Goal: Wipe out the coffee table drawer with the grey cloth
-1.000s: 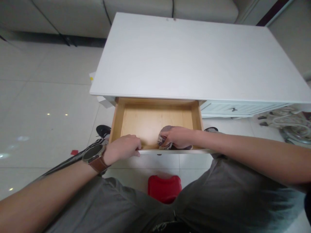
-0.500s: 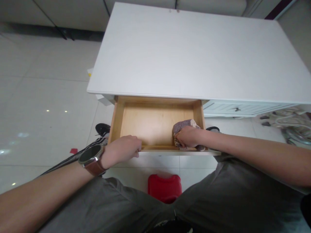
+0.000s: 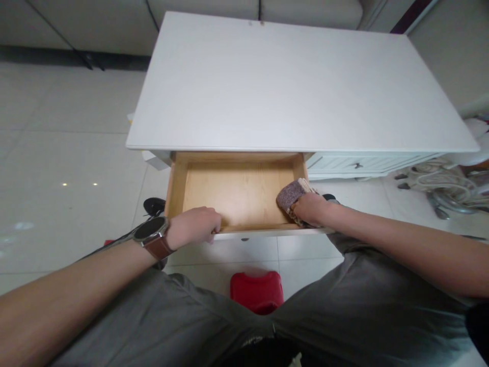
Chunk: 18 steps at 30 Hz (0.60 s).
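A wooden drawer (image 3: pixel 233 193) is pulled out from the white table (image 3: pixel 275 92), its bottom bare apart from the cloth. My left hand (image 3: pixel 196 224) is closed over the drawer's front edge near its left corner, with a watch (image 3: pixel 151 232) on that wrist. A folded brown-and-beige cloth (image 3: pixel 291 195) is bunched under my right hand (image 3: pixel 312 208), whose fingers grip it at the drawer's front right corner. Part of the cloth is hidden behind that hand.
On the floor between my legs is a red plastic object (image 3: pixel 256 293). A second, closed drawer with a knob (image 3: pixel 358 165) sits to the right. Coiled hoses or cables (image 3: pixel 443 183) lie at the far right. A sofa (image 3: pixel 214 25) stands behind the table.
My right hand has lifted slightly and shifted with the cloth toward the drawer's right wall. My left hand stays on the front edge. The whole view has moved a little.
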Tool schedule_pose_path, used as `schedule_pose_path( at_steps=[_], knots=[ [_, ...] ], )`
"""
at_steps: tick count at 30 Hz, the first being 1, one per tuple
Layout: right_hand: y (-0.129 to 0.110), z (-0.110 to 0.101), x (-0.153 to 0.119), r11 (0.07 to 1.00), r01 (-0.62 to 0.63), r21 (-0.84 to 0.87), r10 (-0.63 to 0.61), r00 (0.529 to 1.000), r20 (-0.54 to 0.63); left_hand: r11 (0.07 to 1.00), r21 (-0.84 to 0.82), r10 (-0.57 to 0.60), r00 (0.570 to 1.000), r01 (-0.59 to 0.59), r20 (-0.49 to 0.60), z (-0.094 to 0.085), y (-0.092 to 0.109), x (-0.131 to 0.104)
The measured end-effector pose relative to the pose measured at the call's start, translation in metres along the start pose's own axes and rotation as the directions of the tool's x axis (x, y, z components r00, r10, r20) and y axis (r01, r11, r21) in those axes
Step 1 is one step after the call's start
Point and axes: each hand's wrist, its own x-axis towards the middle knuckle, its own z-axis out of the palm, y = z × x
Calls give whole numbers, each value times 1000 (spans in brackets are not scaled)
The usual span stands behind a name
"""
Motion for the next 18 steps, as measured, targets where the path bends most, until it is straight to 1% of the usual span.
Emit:
schedule_pose_path(
  at_steps=[2, 3, 5, 6, 8, 10, 11, 12, 13, 14, 16, 17, 18],
  knots=[
    [15, -11, -6, 999, 33, 14, -32, 999, -42, 1000, 0, -1, 1000, 1, -5, 0, 0, -1],
    [24, -19, -10, 997, 60, 45, -56, 995, -82, 1000, 2, 1, 1000, -1, -12, 0, 0, -1],
    [41, -36, -19, 986, 116, 118, -87, 971, -223, 1000, 7, 10, 1000, -10, -29, 0, 1, -2],
    [46, -44, -23, 980, 135, 146, -83, 946, -314, 1000, 7, 14, 999, -14, -38, 1, 1, -2],
    [50, -57, -25, 977, 137, 161, -44, 876, -481, 1000, 0, 23, 998, -23, -51, 1, 0, -2],
    [44, -62, -18, 981, 131, 145, -19, 804, -595, 1000, -7, 29, 998, -30, -61, 2, -1, -2],
    [38, -62, -11, 982, 140, 127, -30, 779, -626, 1000, -6, 30, 998, -31, -64, 3, -1, -1],
    [31, -59, -2, 981, 163, 100, -63, 768, -637, 1000, -2, 31, 997, -31, -66, 3, -2, -2],
    [24, -54, 9, 977, 202, 66, -117, 771, -626, 1000, 5, 28, 997, -28, -70, 3, -2, -2],
    [17, -49, 19, 966, 257, 32, -190, 785, -589, 1000, 13, 24, 997, -23, -77, 3, -1, -3],
    [7, -38, 38, 930, 368, 9, -322, 824, -467, 1000, 24, 12, 996, -9, -92, 4, 1, -6],
    [4, -34, 45, 918, 396, 28, -350, 841, -412, 1000, 28, 4, 995, -1, -103, 5, 2, -8],
    [3, -30, 50, 917, 395, 57, -346, 858, -380, 999, 32, 0, 993, 4, -117, 5, 3, -10]
  ],
)
